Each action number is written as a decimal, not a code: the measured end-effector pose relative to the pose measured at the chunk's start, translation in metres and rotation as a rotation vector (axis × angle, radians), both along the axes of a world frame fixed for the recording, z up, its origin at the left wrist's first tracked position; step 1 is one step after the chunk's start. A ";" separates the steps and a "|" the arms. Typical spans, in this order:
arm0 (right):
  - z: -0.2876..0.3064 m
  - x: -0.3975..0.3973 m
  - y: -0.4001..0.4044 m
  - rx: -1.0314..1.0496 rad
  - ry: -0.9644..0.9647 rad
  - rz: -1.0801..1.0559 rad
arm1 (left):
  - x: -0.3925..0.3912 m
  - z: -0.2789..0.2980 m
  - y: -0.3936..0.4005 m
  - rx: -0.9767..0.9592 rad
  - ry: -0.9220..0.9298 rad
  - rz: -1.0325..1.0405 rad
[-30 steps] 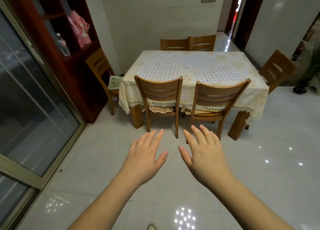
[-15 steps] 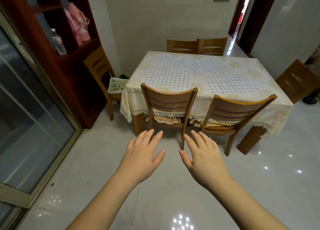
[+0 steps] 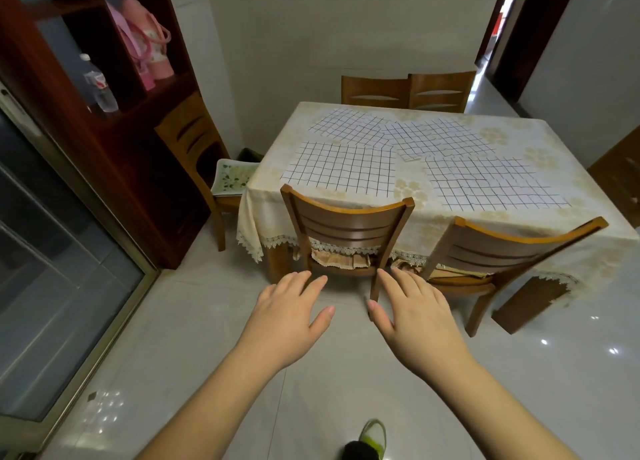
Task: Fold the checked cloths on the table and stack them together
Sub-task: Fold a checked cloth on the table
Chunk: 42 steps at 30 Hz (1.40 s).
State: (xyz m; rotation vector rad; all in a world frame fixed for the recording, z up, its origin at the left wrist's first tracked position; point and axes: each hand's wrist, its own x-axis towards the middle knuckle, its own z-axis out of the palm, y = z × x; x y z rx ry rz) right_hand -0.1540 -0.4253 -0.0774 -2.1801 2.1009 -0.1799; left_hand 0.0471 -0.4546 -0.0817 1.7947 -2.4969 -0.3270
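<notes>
Ahead, checked cloths (image 3: pixel 341 166) flat on table (image 3: pixel 588 227), hands (image 3: pixel 289 315) empty

Four checked cloths (image 3: pixel 341 170) are spread flat on the table (image 3: pixel 408 224), which is covered by a cream tablecloth. Two wooden chairs (image 3: pixel 348 232) are set against the near edge. The left hand (image 3: pixel 289 315) and right hand (image 3: pixel 417 315) are held out, empty and palms down, above the tiled floor (image 3: pixel 180 338).

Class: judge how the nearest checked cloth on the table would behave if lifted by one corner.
The nearest checked cloth lies thin and flat, so it would probably droop limply. It looks light. On the smooth tablecloth it might slide when pushed.
</notes>
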 end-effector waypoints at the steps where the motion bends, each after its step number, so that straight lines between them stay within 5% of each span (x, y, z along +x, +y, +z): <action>1: -0.003 -0.006 -0.015 -0.006 -0.005 -0.007 | -0.006 -0.001 -0.015 -0.010 -0.002 -0.007; 18: -0.017 -0.088 -0.212 0.008 -0.052 0.006 | -0.102 -0.005 -0.220 -0.028 -0.033 -0.017; 42: -0.053 0.029 -0.446 0.158 0.008 -0.011 | -0.004 -0.046 -0.486 0.013 -0.005 -0.122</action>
